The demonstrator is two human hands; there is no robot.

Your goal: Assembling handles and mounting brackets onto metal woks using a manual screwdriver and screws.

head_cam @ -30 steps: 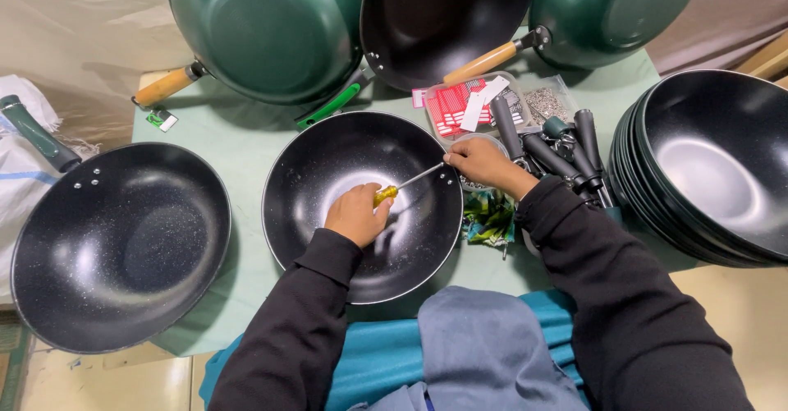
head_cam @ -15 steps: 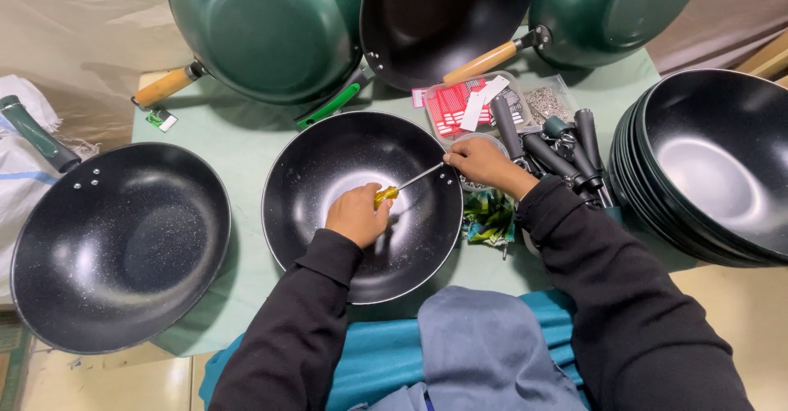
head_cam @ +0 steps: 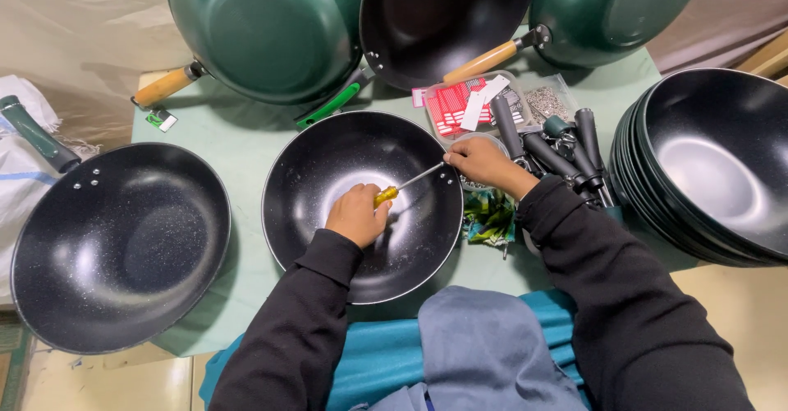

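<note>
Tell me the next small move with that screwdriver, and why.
Probably keep turning the screwdriver. The left hand grips its yellow handle, the tip sits at the rim of the black pan, and the right hand steadies that spot.

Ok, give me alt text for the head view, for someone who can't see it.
A left hand drives a yellow-handled screwdriver at the rim of a black wok, which the right hand steadies there. Around it on the green table are more woks and loose black handles.
</note>
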